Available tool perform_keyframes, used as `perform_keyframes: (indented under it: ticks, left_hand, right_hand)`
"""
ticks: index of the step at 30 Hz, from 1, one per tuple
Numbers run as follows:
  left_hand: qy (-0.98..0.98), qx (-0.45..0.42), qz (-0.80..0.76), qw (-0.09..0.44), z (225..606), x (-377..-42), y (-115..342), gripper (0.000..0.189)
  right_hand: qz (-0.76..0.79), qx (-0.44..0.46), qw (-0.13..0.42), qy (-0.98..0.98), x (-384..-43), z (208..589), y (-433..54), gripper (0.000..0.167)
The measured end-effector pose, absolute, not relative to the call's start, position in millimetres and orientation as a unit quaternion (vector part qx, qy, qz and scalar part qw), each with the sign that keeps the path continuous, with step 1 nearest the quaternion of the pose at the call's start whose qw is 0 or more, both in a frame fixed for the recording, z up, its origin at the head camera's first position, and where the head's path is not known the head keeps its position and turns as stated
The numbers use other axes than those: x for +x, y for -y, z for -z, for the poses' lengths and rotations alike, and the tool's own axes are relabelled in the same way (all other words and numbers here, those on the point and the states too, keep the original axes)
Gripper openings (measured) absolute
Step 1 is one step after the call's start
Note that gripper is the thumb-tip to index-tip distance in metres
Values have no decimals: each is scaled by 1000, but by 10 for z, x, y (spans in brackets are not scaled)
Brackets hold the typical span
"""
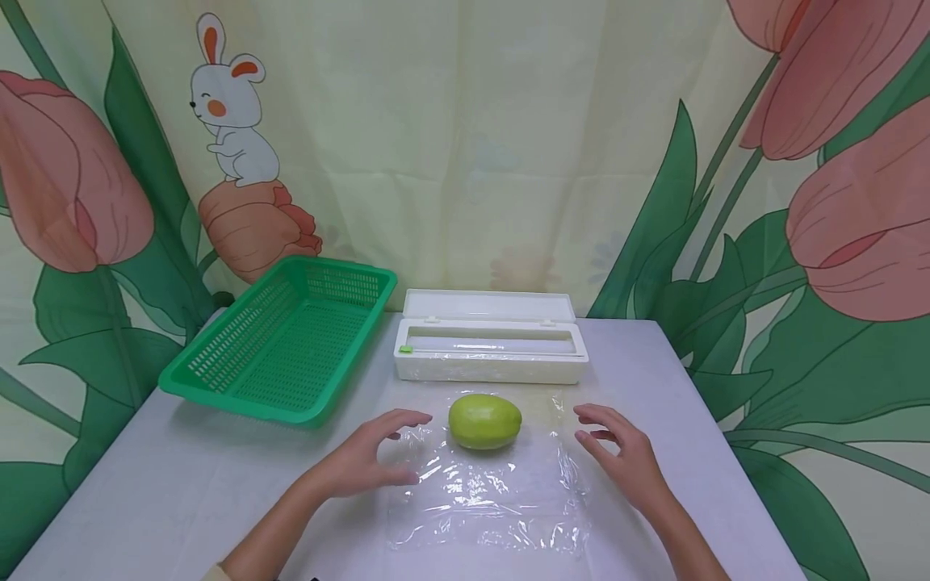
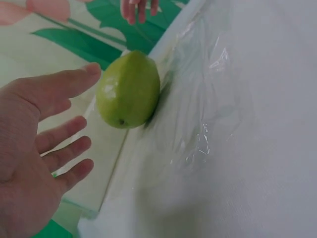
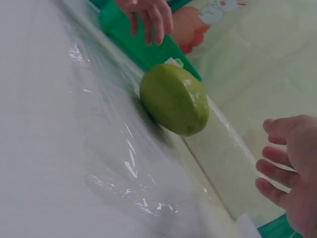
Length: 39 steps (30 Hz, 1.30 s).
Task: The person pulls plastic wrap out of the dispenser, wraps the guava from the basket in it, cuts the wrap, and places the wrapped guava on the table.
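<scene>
Left hand [image 1: 359,461]: wide, thumb well apart from fingers, palm toward yellow-green oval fruit [image 1: 484,421], fingertips near it without touching. Right hand [image 1: 626,458]: fingers lightly bent, thumb apart, gap narrower than on the left in the head view; facing the fruit from the opposite side, a bit farther off.

Fruit: lying on its side between both hands, long axis roughly left to right, on the far half of a clear plastic film sheet [image 1: 501,496]. Glossy skin, small dark spot at the end facing the left wrist camera.

Film: spread over table [image 1: 218,476], wrinkled, shiny, reaching from around the fruit toward the person.

Just behind fruit: white film dispenser box [image 1: 490,371], lid [image 1: 489,306] tipped up at the back, pale roll [image 1: 501,345] inside, small green slider [image 1: 406,349] at left end. Left of box, beyond left hand: green plastic basket [image 1: 291,355], rectangular, perforated, set at a slant.

Farthest back: cream curtain [image 1: 523,161], printed with pink tulips [image 1: 872,218] and large green leaves [image 1: 835,379] on both sides, plus white rabbit [image 1: 232,105] at upper left, seated on orange-pink bloom [image 1: 247,226].
</scene>
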<state>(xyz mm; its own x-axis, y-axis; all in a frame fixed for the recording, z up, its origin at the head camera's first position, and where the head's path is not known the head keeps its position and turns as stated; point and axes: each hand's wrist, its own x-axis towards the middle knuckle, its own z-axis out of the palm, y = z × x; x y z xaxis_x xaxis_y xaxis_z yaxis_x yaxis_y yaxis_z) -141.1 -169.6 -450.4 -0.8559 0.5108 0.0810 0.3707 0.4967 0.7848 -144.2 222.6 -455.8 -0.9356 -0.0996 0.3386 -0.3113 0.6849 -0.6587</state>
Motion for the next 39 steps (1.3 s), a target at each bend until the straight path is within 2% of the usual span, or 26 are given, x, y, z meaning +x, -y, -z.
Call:
perform_keyframes:
  ticks: [6, 13, 16, 21, 32, 39]
  left_hand:
    - [-861, 260, -429, 88, 4543, -1371, 1732, 70]
    - [-832, 314, -451, 78, 4602, -1345, 1785, 42]
    - [-820, 333, -457, 83, 4625, -1327, 1802, 38]
    - [-816, 343, -457, 89, 4653, -1293, 1833, 43]
    - [-841, 335, -406, 128, 4819, -1227, 1877, 63]
    - [-858, 347, -358, 125, 4865, -1200, 1870, 55]
  right_hand:
    - [-388, 118, 124, 906, -1361, 4605, -2210, 38]
    - [-422, 130, 55, 896, -1271, 4652, -2242, 31]
    - [-434, 141, 30, 889, -1233, 4680, -2273, 26]
    - [-453, 186, -2, 872, -1192, 4718, -2335, 25]
    - [-415, 235, -124, 870, -1138, 4808, -2433, 24]
    - [-422, 282, -140, 850, -1137, 4865, -2451, 33]
